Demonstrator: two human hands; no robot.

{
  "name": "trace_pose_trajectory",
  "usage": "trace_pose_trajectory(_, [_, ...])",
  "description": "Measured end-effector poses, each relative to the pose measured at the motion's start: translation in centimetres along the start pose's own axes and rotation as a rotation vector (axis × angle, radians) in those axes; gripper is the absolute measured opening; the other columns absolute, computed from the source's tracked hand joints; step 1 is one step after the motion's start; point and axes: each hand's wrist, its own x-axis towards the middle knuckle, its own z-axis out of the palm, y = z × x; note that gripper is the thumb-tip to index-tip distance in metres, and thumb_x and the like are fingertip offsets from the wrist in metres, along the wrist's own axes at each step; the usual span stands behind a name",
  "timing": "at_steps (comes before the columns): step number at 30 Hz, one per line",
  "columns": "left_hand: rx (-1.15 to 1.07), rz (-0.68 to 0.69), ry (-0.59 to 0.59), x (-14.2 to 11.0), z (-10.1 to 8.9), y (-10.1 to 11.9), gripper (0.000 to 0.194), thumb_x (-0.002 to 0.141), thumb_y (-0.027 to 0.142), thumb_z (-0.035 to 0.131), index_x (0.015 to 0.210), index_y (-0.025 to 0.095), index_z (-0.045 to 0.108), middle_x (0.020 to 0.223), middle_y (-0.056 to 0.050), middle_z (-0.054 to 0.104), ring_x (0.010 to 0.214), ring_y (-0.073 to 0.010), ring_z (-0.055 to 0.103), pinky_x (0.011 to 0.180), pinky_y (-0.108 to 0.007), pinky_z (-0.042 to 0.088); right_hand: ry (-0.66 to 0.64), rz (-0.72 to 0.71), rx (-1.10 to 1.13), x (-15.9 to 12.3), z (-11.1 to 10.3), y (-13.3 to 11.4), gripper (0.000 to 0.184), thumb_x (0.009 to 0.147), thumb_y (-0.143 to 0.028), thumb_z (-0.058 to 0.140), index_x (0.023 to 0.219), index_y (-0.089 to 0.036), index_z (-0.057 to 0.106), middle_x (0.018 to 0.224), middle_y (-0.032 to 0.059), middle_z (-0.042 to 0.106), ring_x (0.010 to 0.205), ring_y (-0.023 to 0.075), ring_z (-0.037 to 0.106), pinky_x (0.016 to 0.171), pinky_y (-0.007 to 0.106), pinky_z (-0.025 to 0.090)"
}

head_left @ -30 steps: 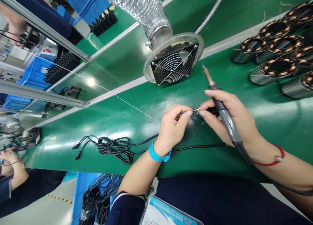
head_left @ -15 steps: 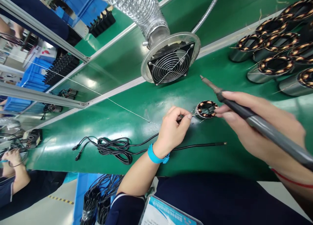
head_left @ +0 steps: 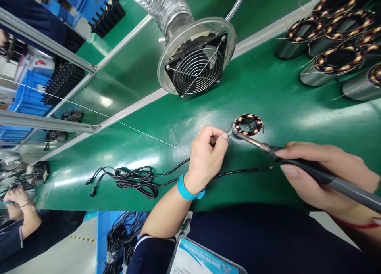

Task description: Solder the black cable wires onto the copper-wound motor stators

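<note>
My left hand (head_left: 208, 149), with a blue strap at the wrist, is closed in a pinch on the end of a black cable (head_left: 181, 163). Thin wire ends stick out of its fingertips toward a motor stator (head_left: 248, 125) with copper windings, standing on the green bench. In my right hand (head_left: 324, 175) is a soldering iron (head_left: 300, 165), gripped like a pen. The iron's tip reaches the stator's near left edge, close by the wire ends; exact contact is too small to tell. A second cable end lies loose below the stator.
Several more stators (head_left: 331, 66) stand at the right rear. A fan hood (head_left: 196, 71) on a foil duct hangs behind the work. Coiled black cables (head_left: 135, 181) lie on the bench, left. Below its edge is a blue bin (head_left: 101, 230) of cables. At far left are a co-worker's hands (head_left: 18, 196).
The soldering iron has swung down and left, its tip going from above the stator to the wires beside it. My right fingers have left the stator's edge. My left hand keeps its pinch.
</note>
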Motion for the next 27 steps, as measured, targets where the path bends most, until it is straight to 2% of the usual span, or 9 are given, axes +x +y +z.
trace_pose_trajectory(4, [-0.001,-0.001,0.006,-0.04,0.03,-0.06,0.011,0.089,0.018,0.062,0.079,0.019,0.058,0.074,0.001,0.059,0.072,-0.0122,0.054,0.068,-0.027,0.042,-0.035,0.019,0.007,0.05,-0.03,0.13,0.006,0.098,-0.021,0.058,0.097,-0.026,0.062,0.08,0.0,0.07,0.065,0.0127,0.068,0.058,0.024,0.056])
trace_pose_trajectory(14, [0.024,-0.001,0.018,-0.02,0.13,-0.08,0.011,0.09,0.019,0.061,0.08,0.019,0.058,0.073,0.002,0.059,0.069,-0.0112,0.054,0.065,-0.025,0.043,-0.034,-0.012,0.012,0.11,-0.06,0.16,0.007,0.096,-0.017,0.06,0.097,-0.024,0.062,0.08,0.001,0.069,0.066,0.0123,0.069,0.063,0.021,0.058])
trace_pose_trajectory(19, [-0.007,0.008,0.014,-0.01,0.13,-0.13,0.011,0.09,0.019,0.062,0.08,0.019,0.059,0.073,0.002,0.058,0.068,-0.0111,0.053,0.065,-0.026,0.042,-0.003,-0.051,0.016,0.1,0.01,0.39,0.004,0.098,-0.022,0.06,0.097,-0.022,0.063,0.077,0.002,0.068,0.065,0.0125,0.069,0.062,0.021,0.058])
trace_pose_trajectory(22, [-0.007,0.01,0.015,-0.03,0.15,-0.15,0.011,0.09,0.019,0.062,0.08,0.019,0.059,0.073,0.002,0.058,0.068,-0.0112,0.053,0.065,-0.026,0.042,-0.046,-0.042,-0.003,-0.05,-0.11,0.34,0.005,0.098,-0.02,0.06,0.096,-0.023,0.063,0.078,0.0021,0.07,0.066,0.0133,0.07,0.063,0.022,0.058])
trace_pose_trajectory(27, [0.018,0.011,0.012,-0.09,0.18,-0.09,0.011,0.091,0.018,0.062,0.08,0.019,0.059,0.072,0.002,0.059,0.068,-0.0109,0.053,0.064,-0.025,0.042,0.038,0.006,0.029,-0.48,0.14,0.65,0.005,0.098,-0.026,0.062,0.1,-0.025,0.066,0.079,0.0025,0.07,0.065,0.0156,0.07,0.058,0.026,0.057])
